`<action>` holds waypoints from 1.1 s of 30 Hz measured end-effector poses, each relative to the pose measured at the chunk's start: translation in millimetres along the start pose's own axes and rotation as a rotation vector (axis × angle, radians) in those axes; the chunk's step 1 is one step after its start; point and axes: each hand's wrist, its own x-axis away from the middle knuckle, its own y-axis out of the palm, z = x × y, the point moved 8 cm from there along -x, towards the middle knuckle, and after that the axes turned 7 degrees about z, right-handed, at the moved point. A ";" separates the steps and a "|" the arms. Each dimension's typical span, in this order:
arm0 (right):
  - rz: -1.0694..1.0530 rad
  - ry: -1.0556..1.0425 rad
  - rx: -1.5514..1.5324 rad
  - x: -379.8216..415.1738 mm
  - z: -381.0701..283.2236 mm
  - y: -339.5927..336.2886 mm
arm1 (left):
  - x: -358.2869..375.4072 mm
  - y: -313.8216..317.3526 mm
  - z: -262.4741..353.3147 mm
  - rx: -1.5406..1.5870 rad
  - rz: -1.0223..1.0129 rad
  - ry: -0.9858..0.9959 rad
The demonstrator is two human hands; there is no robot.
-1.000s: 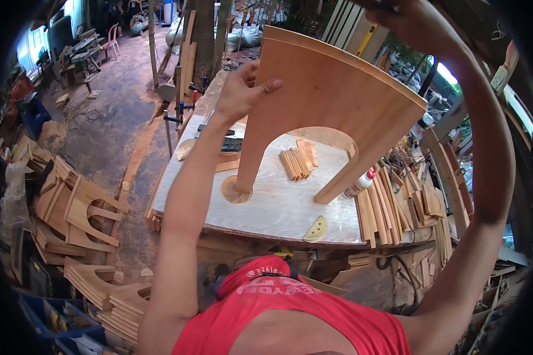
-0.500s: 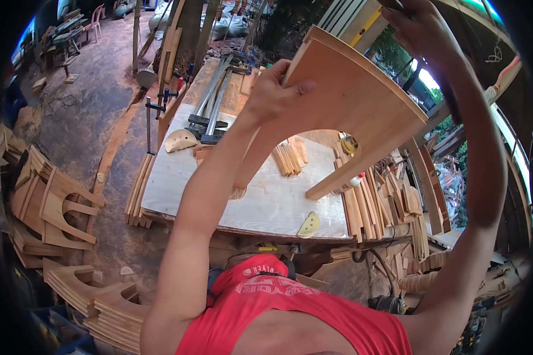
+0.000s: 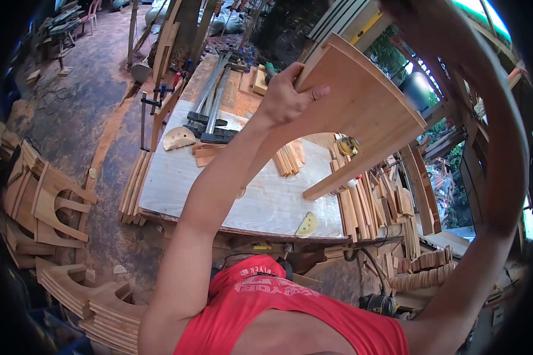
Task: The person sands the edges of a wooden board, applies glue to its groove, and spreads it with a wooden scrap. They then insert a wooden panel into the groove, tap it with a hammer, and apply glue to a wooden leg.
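Observation:
My left hand [image 3: 291, 97] grips the upper left edge of a curved wooden panel [image 3: 361, 97], with the thumb on its face. The panel stands on the light worktop [image 3: 260, 210], an arched cutout at its lower side and one leg reaching down to the right. My right hand [image 3: 405, 15] is raised past the panel's upper right, blurred and cut by the frame's top; its fingers cannot be made out. A yellowish half-round piece [image 3: 307, 225] lies at the worktop's front edge, and another pale one [image 3: 179, 139] at its left.
Metal bar clamps [image 3: 214, 106] lie on the worktop's left. Wooden strips [image 3: 361, 207] are stacked along its right side. Arched panels [image 3: 56, 201] stand on the floor at left, with more stacked [image 3: 109, 307] below. A power tool [image 3: 378, 304] sits at lower right.
My right hand has moved up toward the top edge and its forearm outward to the right. The panel's upper left corner, held by my left hand, has shifted slightly right and down.

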 end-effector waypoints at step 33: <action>0.173 0.021 0.173 29.9 -17.7 -56.6 | -4.8 -4.1 22.4 -0.255 -0.090 0.145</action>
